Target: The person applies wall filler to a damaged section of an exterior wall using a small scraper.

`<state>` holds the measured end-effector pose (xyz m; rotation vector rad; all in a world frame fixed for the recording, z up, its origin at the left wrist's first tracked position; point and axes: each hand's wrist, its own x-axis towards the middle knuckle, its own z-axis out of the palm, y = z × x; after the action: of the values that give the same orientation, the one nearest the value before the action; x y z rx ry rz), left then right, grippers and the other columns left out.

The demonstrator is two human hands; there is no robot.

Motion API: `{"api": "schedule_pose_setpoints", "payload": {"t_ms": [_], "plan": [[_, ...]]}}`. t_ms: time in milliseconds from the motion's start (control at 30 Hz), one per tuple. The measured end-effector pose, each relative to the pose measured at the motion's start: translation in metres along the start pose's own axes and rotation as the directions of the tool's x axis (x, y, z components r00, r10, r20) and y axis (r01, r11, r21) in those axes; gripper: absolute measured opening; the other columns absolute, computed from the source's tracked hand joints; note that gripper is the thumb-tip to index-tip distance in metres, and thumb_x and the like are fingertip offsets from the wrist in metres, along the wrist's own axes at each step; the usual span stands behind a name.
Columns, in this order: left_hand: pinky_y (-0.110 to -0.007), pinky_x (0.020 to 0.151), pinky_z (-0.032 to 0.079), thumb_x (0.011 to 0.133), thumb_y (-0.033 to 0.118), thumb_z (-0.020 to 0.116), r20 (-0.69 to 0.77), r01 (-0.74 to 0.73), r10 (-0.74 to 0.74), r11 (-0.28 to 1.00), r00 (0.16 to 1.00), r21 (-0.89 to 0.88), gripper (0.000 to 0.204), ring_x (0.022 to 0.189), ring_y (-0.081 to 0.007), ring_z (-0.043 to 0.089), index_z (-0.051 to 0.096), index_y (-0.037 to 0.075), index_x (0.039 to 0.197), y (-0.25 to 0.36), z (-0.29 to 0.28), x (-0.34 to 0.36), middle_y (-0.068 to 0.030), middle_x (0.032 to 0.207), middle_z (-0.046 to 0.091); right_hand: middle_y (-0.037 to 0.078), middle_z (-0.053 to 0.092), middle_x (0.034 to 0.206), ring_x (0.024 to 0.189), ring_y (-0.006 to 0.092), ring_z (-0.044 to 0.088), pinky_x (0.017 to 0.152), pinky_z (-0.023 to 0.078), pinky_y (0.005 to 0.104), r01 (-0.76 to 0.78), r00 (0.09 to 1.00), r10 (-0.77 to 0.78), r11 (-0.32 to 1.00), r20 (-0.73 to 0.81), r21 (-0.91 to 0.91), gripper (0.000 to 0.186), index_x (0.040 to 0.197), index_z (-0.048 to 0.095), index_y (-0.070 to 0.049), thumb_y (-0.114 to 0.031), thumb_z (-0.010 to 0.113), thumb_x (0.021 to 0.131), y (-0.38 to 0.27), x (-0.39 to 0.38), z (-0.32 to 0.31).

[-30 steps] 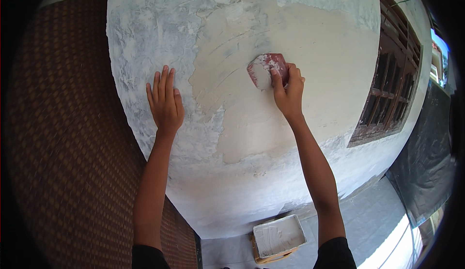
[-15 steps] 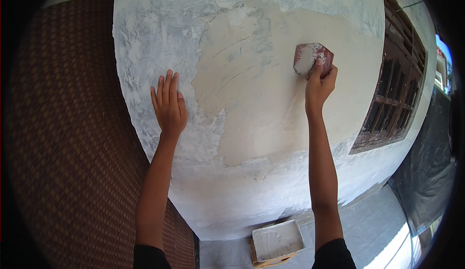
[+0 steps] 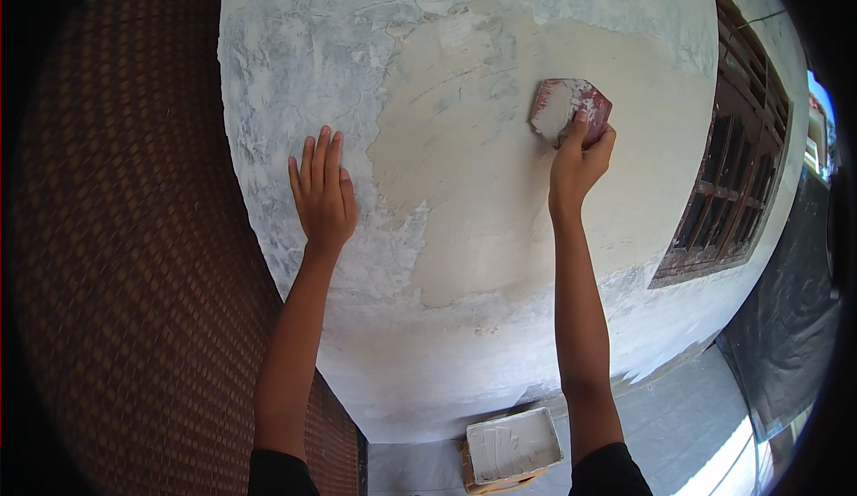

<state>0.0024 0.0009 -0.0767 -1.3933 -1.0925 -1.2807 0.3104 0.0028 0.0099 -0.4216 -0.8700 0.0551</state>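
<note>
My right hand [image 3: 580, 173] grips a reddish, angular putty scraper [image 3: 569, 108] smeared with pale putty, thumb on its face and the other fingers partly hidden behind it. The blade is at the wall, over a broad beige patch of smooth putty [image 3: 486, 201]. My left hand [image 3: 325, 197] lies flat with fingers stretched on the rougher white-grey wall [image 3: 295, 58], left of the patch, holding nothing. Streaks and thin spots mark the patch's upper left part.
Below, a rectangular white tub [image 3: 518, 473] of putty rests on a brownish support upon a grey floor sheet [image 3: 665, 416]. A brown woven panel [image 3: 134, 210] borders the wall on the left. At right are a brown wooden window [image 3: 714, 192] and a dark sheet [image 3: 786, 317].
My right hand and the putty scraper have moved a little left across the patch. My left hand stays flat on the wall; the whole view has shifted slightly.
</note>
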Motion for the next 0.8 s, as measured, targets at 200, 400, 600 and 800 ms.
{"api": "schedule_pose_setpoints", "payload": {"t_ms": [200,400,600,800], "plan": [[-0.054,0.12,0.013,0.1,0.012,0.037,0.004,-0.011,0.011,1.0,1.0,-0.006,0.049,0.147,-0.0317,0.03,0.042,0.009,0.149,-0.003,-0.001,0.0,-0.0087,0.156,0.04,0.011,0.058,0.085,0.08,0.024,0.048,0.08,0.03,0.0375,0.564,0.598,-0.343,0.823,0.724,-0.076,0.021,0.105,0.06,-0.002,-0.013,0.068,0.09,0.003,-0.098,0.021],[-0.054,0.12,0.015,0.099,0.013,0.04,-0.022,0.003,-0.004,1.0,1.0,-0.02,0.05,0.146,-0.0295,0.032,0.044,0.011,0.149,0.001,0.0,0.0,-0.0063,0.156,0.042,0.012,0.063,0.09,0.078,0.0201,0.057,0.074,0.045,0.0381,0.045,0.991,-0.01,0.963,0.132,-0.266,0.027,0.107,0.055,0.002,-0.023,0.06,0.099,0.019,-0.01,-0.004],[-0.054,0.12,0.016,0.099,0.012,0.041,-0.034,-0.008,0.008,1.0,0.999,-0.014,0.049,0.146,-0.0297,0.033,0.045,0.011,0.148,0.002,0.002,0.001,-0.0066,0.156,0.042,0.009,0.06,0.088,0.078,0.0175,0.052,0.08,0.038,0.0348,0.211,0.904,-0.114,0.957,0.412,-0.199,0.022,0.104,0.057,-0.001,-0.021,0.064,0.097,0.016,-0.052,-0.003],[-0.054,0.12,0.014,0.101,0.014,0.037,-0.012,-0.021,0.021,1.0,1.0,-0.014,0.048,0.147,-0.0317,0.031,0.042,0.009,0.149,0.001,0.002,0.0,-0.0087,0.155,0.041,0.011,0.06,0.088,0.077,0.0192,0.054,0.077,0.04,0.0368,0.151,0.953,-0.048,0.932,0.298,-0.331,0.024,0.107,0.057,0.001,-0.021,0.062,0.098,0.035,-0.031,-0.007]]}}
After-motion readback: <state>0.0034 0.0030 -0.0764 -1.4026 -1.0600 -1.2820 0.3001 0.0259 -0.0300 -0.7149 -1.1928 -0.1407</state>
